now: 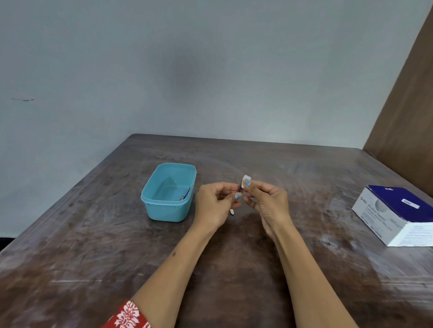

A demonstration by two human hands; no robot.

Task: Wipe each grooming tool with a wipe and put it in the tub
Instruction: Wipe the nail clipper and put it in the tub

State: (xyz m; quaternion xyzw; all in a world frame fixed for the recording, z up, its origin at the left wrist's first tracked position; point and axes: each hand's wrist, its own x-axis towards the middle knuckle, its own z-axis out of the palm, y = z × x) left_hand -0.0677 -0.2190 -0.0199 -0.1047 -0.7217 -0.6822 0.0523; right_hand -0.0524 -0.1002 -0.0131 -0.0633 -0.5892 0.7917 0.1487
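wooden table [231,274] holds one tub [167,206]; left hand [212,205] pinches one tool [239,189], right hand [265,202] pinches one wipe [247,177].

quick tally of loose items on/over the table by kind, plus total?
Tubs: 1, teal tub
Boxes: 1, swab box
Wipes: 1, wipe pinched by the right hand
Tools: 2, tool gripped by the left hand, and one item in tub
Total: 5
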